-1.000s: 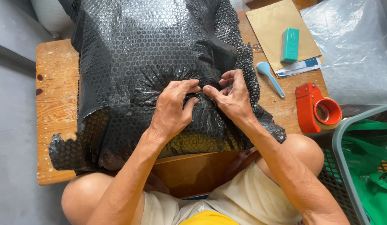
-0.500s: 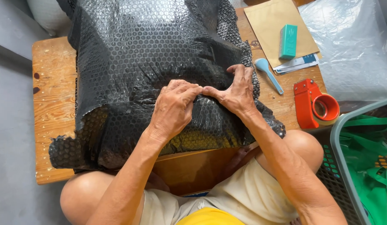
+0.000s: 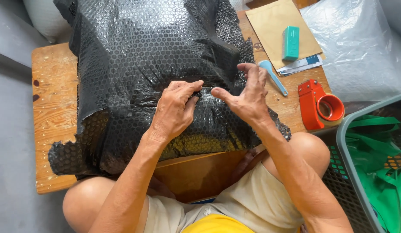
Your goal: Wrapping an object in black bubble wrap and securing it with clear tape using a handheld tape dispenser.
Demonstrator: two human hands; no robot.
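The black bubble wrap (image 3: 153, 56) bundle sits on the wooden table (image 3: 53, 108). Left hand (image 3: 174, 110) pinches a gathered seam mid-bundle. Right hand (image 3: 248, 97) had fingers curled in a second ago; now they've lifted and spread, only the thumb pressing, maybe on clear tape. The red tape dispenser (image 3: 319, 105) lies nearby.

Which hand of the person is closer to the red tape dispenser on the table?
The right hand. It rests on the black bubble wrap, apart from the red tape dispenser, which lies further right on the table. The left hand is beyond it, pinching the wrap nearer the bundle's middle.
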